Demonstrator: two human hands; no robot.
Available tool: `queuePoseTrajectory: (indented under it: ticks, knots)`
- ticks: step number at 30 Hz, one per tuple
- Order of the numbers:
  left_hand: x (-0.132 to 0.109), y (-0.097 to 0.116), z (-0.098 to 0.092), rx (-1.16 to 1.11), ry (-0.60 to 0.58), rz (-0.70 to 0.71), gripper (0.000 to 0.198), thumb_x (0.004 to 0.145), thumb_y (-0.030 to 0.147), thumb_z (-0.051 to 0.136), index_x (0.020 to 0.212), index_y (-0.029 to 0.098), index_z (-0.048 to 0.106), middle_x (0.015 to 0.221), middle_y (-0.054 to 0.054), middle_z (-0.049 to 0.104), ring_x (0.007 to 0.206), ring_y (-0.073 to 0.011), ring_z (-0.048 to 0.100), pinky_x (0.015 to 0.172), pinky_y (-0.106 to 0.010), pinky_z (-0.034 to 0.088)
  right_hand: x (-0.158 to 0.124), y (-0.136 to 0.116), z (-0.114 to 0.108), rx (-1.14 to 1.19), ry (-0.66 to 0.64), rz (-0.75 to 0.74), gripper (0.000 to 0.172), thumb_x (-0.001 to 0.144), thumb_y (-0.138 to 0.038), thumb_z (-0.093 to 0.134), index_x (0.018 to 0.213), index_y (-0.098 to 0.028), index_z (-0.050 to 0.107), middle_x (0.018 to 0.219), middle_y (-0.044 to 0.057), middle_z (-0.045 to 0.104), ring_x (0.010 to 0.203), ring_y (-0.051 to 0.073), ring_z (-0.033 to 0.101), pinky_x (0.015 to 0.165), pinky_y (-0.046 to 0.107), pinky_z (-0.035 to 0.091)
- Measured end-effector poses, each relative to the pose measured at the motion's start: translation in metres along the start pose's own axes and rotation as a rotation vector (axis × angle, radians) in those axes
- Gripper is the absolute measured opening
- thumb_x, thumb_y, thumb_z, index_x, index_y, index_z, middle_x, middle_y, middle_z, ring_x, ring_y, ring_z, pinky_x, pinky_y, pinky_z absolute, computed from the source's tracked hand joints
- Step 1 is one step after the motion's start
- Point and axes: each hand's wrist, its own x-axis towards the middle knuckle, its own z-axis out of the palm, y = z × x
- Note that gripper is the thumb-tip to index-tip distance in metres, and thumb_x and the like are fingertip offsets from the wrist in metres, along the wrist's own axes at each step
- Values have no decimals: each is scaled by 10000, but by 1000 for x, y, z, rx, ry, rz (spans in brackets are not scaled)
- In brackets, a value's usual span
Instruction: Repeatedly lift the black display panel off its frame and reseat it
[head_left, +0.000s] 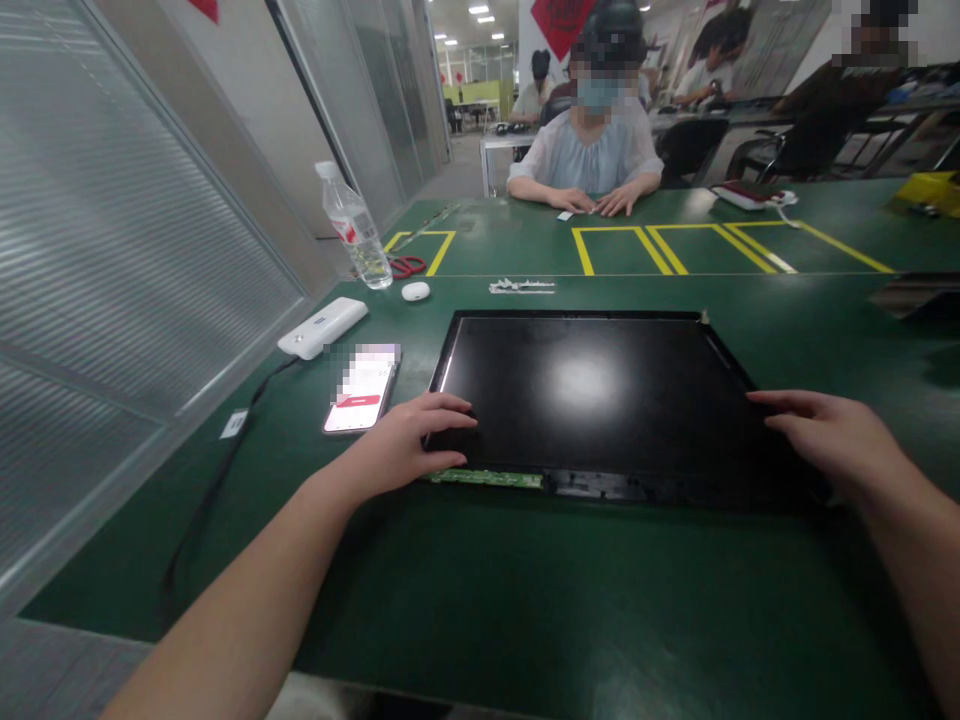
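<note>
A black display panel point(600, 390) lies flat on the green table, its glossy face up and reflecting a light. My left hand point(420, 435) grips its left edge, fingers over the top of the frame and thumb near the front corner. On the opposite side, my right hand point(832, 430) holds the right edge, with part of the grip hidden behind the fingers. A green circuit board strip point(487, 480) shows along the panel's front left edge, beside a black strip of the frame point(615, 487).
Left of the panel lie a lit phone point(364, 390), a white power bank point(324, 327) with a black strap, and a white earbud case point(415, 291). A water bottle point(358, 230) stands by red-handled scissors point(407, 267). White strips point(522, 287) lie behind the panel. Across the table sits a person point(592, 150).
</note>
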Motion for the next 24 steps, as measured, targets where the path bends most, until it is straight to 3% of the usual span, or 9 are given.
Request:
queuePoseTrajectory:
  ticks: [10,13,19,24]
  knots:
    - [0,1,0,-2,13,-8,398,909,420,730,1258,228,734,1376,-125,672,1237,-306,658,1046,-476,546,12,15,4,30,-25,-10,467,686,-232,615,1113,-192,801,785,50,715,617,184,570,556,299,402]
    - [1,1,0,20,68,-31,357,956,442,653,1231,233,742,1337,-110,697,1199,-289,677,1042,-466,550,11,14,4,43,-2,-20,443,661,-244,617,1059,-198,807,795,57,716,623,187,572,561,302,411]
    - [3,-5,0,160,318,-230,339,976,341,507,1183,198,733,1272,-125,718,1188,-301,668,1058,-503,533,4,1,-1,-61,17,-84,388,625,-265,601,949,-220,810,803,66,717,668,215,589,635,336,463]
    - [3,-11,0,200,330,-379,449,943,305,479,1296,113,679,1359,-185,666,1229,-340,642,1029,-499,551,7,2,-4,-146,14,-113,379,639,-302,600,948,-231,807,820,74,723,695,236,601,654,357,470]
